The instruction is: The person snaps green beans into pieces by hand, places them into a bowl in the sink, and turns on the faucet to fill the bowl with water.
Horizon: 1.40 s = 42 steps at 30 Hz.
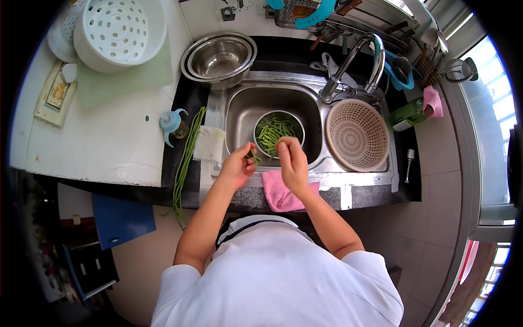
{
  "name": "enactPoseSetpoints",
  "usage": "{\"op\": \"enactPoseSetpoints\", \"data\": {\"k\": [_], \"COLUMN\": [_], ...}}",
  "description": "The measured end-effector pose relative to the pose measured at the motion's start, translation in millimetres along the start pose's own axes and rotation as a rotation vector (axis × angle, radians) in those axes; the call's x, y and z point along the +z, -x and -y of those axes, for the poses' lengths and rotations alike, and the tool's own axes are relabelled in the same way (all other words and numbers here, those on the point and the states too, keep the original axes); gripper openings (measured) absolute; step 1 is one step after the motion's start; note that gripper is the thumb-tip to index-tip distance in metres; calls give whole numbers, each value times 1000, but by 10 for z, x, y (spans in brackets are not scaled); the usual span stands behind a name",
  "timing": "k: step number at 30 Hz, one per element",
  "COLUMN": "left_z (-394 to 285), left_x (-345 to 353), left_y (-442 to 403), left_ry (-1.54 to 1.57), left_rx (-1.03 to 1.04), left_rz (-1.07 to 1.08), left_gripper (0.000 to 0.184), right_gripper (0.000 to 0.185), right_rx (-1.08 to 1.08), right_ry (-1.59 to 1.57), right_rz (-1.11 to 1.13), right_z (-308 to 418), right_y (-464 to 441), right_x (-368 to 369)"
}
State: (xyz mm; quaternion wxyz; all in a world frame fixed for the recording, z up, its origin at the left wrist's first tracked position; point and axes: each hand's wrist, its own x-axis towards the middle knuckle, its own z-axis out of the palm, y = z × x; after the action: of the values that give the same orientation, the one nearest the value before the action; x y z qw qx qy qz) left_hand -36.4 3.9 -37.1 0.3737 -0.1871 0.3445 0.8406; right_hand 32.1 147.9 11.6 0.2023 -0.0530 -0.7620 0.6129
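My left hand point(236, 168) is closed around a short piece of green long bean point(255, 157) at the front edge of the sink point(237, 117). To its right, my right hand point(294, 166) is curled with the fingertips pinched together; what they hold, if anything, I cannot make out. Just beyond both hands, a round metal bowl point(301, 125) stands in the sink with many short bean pieces point(275, 132) in it. Whole long beans point(187, 158) lie in a bundle on the dark counter to the left, their ends hanging over the edge.
A beige plastic colander point(358, 134) sits right of the basin, below the faucet point(376, 60). Nested steel bowls point(219, 60) stand at the back left. A pink cloth point(281, 192) drapes over the front edge. A blue-topped bottle point(174, 123) and white cloth point(209, 144) are left.
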Motion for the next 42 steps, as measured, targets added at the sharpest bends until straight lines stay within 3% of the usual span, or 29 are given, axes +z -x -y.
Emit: {"op": "enactPoseSetpoints", "data": {"k": [3,4,6,7,9,10,11,14,15,16,19,21,24,28,31,33,36,38,40,42], "left_z": [-132,-161,-201,-241,-349,-382,-484,-651,-675,-703,-753,-786,-781,-658,-389,-210,-114,-268,-447,-590], "left_x": [149,188,331,249,-153,-834,-860,-1326,-1374,-1430,-1624,-1706,-1584,-1030,-518,-333,-166,-12,225,510], "left_y": [-429,-584,-633,-637,-771,-1173,-853,-434,-326,-251,-233,-278,-180,144,415,478,542,610,697,773], "left_ry": [-47,-119,-415,-412,-842,-1129,-1226,-1708,-1799,-1790,-1747,-1454,-1317,-1084,-985,-918,-752,-707,-657,-586], "left_rx": [1,27,201,211,633,883,960,959,814,749,816,904,881,1005,919,824,664,717,767,791], "left_rz": [100,116,-185,-191,-425,-542,-632,-965,-1044,-1018,-995,-856,-900,-682,-432,-280,-48,-35,-26,105], "left_gripper": [18,27,37,37,48,41,35,29,29,28,22,18,17,16,17,18,19,20,22,23], "right_gripper": [17,23,33,37,39,37,36,35,34,34,32,32,32,39,40,35,29,27,28,31], "right_rx": [33,99,-74,-30,17,-24,17,164,185,214,215,190,179,222,267,336,254,261,244,252], "right_ry": [88,154,488,568,604,582,540,404,407,389,380,334,289,-23,-283,-765,-821,-767,-630,-497], "right_rz": [-128,-50,-75,-81,-64,-67,-41,38,69,104,180,204,262,386,372,224,308,289,405,434], "right_z": [-513,-652,-1071,-1042,-1039,-1020,-993,-1078,-1054,-1020,-965,-854,-733,-582,-329,-135,3,156,201,242], "right_y": [-501,-653,-855,-842,-760,-663,-545,-219,-144,-95,-52,-71,-106,-167,-267,-362,-422,-378,-295,-208], "right_x": [-61,-114,-138,-198,-345,-389,-421,-439,-407,-370,-215,-126,1,276,560,654,564,516,473,520]}}
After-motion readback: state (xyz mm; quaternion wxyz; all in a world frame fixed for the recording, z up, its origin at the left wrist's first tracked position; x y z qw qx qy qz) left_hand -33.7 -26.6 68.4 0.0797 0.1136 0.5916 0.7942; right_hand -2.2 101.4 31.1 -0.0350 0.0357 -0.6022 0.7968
